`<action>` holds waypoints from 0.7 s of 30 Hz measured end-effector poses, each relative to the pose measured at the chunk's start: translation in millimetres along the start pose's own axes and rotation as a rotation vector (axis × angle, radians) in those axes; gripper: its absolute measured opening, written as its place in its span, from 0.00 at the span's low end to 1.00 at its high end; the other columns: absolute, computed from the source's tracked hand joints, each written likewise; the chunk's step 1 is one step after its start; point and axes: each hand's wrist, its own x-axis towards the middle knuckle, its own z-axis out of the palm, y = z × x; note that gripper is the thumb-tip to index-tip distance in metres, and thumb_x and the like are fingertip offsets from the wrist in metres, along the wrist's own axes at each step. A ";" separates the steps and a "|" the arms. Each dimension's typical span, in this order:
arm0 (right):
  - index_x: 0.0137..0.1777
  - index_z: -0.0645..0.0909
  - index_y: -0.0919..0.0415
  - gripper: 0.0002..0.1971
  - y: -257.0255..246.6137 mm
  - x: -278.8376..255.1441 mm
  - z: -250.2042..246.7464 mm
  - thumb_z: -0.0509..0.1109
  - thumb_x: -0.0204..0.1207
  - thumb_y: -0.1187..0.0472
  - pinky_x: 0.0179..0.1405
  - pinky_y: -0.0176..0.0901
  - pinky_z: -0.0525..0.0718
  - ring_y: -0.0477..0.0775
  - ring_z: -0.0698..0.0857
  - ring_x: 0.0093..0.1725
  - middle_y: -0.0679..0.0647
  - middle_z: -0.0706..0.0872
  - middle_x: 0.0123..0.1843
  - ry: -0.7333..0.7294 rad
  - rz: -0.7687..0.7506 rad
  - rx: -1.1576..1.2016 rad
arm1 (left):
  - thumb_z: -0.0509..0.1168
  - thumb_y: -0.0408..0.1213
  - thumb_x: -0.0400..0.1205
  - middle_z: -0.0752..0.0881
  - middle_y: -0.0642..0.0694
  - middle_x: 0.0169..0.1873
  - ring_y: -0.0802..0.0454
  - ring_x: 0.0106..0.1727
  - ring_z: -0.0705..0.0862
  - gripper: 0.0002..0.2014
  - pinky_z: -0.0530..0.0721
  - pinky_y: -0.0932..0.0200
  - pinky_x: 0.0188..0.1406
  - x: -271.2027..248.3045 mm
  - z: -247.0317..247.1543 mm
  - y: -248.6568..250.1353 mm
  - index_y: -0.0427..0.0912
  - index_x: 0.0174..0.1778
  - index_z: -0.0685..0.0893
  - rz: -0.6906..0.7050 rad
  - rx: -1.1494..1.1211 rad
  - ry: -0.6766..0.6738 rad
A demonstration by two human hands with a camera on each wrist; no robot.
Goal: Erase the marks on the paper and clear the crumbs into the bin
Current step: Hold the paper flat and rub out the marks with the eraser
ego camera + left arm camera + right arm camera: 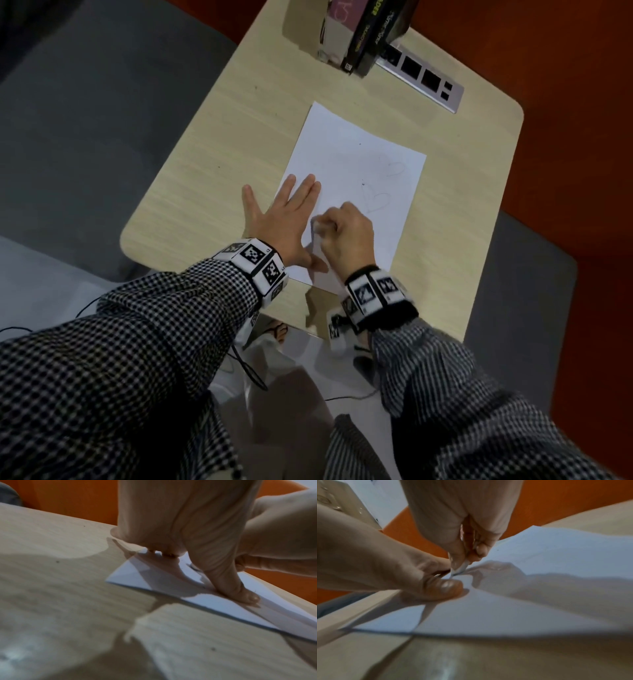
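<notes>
A white sheet of paper [356, 164] lies on the light wooden table [212, 144], with faint pencil heart outlines [378, 202] on its right half. My left hand [281, 219] lies flat with spread fingers on the sheet's left edge and presses it down; its thumb [240, 592] rests on the near corner. My right hand [346, 233] is curled and pinches a small white eraser [459, 568], whose tip touches the paper [539, 563] just beside the left thumb [443, 588]. No crumbs show clearly.
A stack of books [370, 31] and a silver socket strip [421, 75] sit at the table's far edge. Grey cushions [85, 120] lie to the left, an orange floor [565, 85] to the right. A white bag [291, 370] hangs below the near edge.
</notes>
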 end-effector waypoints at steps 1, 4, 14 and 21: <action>0.34 0.82 0.71 0.07 0.3 1.7 1.2 0.68 0.71 0.68 0.29 0.45 0.72 0.64 0.79 0.33 0.67 0.79 0.36 -0.003 0.003 -0.012 | 0.66 0.72 0.67 0.29 0.57 0.82 0.53 0.84 0.32 0.63 0.40 0.15 0.68 -0.3 -0.4 0.1 0.51 0.83 0.30 0.001 -0.005 -0.003; 0.29 0.80 0.66 0.08 5.1 -28.1 2.9 0.73 0.67 0.70 0.26 0.36 0.64 0.54 0.73 0.28 0.56 0.73 0.30 -0.028 -0.022 -0.007 | 0.68 0.68 0.69 0.29 0.57 0.82 0.53 0.84 0.32 0.61 0.40 0.15 0.68 0.5 -0.2 0.0 0.51 0.83 0.30 -0.008 0.008 -0.003; 0.30 0.82 0.69 0.05 5.3 -36.7 0.6 0.70 0.66 0.69 0.25 0.37 0.65 0.54 0.74 0.28 0.56 0.74 0.30 -0.073 -0.053 0.034 | 0.67 0.65 0.71 0.29 0.57 0.82 0.54 0.83 0.31 0.60 0.40 0.15 0.68 -0.5 0.1 0.3 0.51 0.82 0.29 -0.005 0.002 0.000; 0.36 0.82 0.71 0.08 3.0 7.2 -0.1 0.68 0.73 0.66 0.34 0.47 0.77 0.62 0.81 0.37 0.64 0.81 0.38 -0.015 0.012 0.020 | 0.66 0.76 0.62 0.29 0.59 0.82 0.55 0.83 0.30 0.66 0.38 0.15 0.67 -0.2 0.4 -0.7 0.52 0.83 0.30 0.011 -0.022 -0.005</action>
